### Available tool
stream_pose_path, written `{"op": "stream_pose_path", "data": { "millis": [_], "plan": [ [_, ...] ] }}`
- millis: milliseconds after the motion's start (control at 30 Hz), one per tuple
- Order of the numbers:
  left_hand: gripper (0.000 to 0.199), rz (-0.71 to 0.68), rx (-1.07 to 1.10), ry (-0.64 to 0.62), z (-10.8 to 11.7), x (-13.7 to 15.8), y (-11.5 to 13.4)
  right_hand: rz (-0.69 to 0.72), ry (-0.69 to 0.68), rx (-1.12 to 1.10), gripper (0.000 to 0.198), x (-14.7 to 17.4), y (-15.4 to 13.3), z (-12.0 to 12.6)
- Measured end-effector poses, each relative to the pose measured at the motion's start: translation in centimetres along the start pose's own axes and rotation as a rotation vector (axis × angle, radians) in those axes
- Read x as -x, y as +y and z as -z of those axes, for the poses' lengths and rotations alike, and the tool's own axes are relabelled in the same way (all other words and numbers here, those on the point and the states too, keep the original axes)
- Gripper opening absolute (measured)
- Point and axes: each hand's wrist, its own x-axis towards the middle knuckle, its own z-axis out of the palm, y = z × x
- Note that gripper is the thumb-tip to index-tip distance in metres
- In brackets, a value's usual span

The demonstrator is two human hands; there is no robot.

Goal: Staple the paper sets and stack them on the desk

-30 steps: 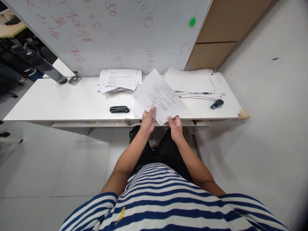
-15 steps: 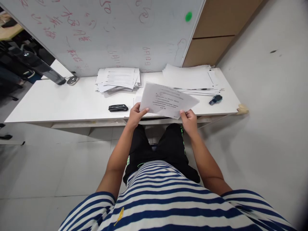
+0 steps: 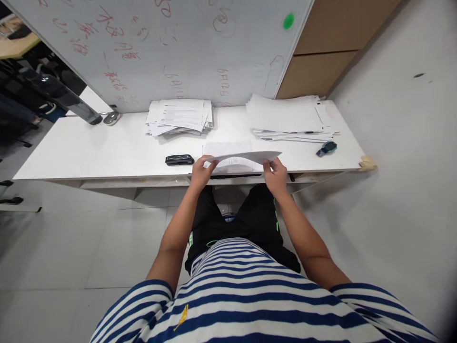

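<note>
Both my hands grip a white paper sheet (image 3: 243,156) over the front of the white desk, and it shows nearly edge-on with a slight bow; whether it is one sheet or several I cannot tell. My left hand (image 3: 202,172) pinches its left end, thumb on the near side. At the other end my right hand (image 3: 274,174) pinches the paper the same way. Beneath it another paper (image 3: 228,146) lies flat on the desk, partly hidden. A black stapler (image 3: 179,159) lies just left of my left hand.
On the desk (image 3: 89,152) stand a left paper stack (image 3: 180,116) and a wider right stack (image 3: 285,114). A dark blue object (image 3: 326,148) lies at the right. A computer mouse (image 3: 112,118) and a dark bottle (image 3: 67,97) are at the left. A whiteboard (image 3: 193,52) rises behind.
The held paper has tilted from showing its printed face to nearly edge-on and come down level. More of the paper lying beneath now shows. Both hands still grip it.
</note>
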Motion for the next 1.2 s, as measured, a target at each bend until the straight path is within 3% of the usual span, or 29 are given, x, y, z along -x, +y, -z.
{"op": "stream_pose_path", "data": {
  "millis": [233,433,533,633,733,833,933,1200],
  "plan": [
    [0.014,0.134,-0.134,-0.068,0.2,-1.4,-1.6,-0.164,-0.072,0.025,0.032,-0.9,1.5,-2.7],
    [0.016,0.059,-0.179,-0.077,1.1,-0.6,-0.1,-0.139,-0.016,0.059,0.036,-0.7,-0.1,-1.2],
    [0.021,-0.021,-0.198,-0.008,3.4,-0.7,0.5,-0.171,0.027,0.011,0.039,0.5,-0.8,0.7],
    [0.024,-0.047,-0.385,0.033,7.0,-2.0,-0.1,-0.319,-0.001,-0.231,0.031,2.9,-0.8,2.1],
    [0.046,-0.017,-0.638,-0.075,10.3,-3.8,-2.1,-0.534,-0.057,-0.497,0.039,5.5,-0.5,2.2],
    [0.043,0.056,-0.706,-0.192,11.8,-5.0,-4.3,-0.677,-0.085,-0.585,0.045,7.3,-0.5,1.4],
    [0.031,0.073,-0.684,-0.200,12.1,-5.3,-5.5,-0.723,-0.104,-0.607,0.045,7.9,-0.8,0.1],
    [0.031,0.069,-0.546,-0.203,12.0,-4.3,-5.0,-0.716,-0.191,-0.606,0.041,7.1,-2.1,-3.9]
  ]
}}
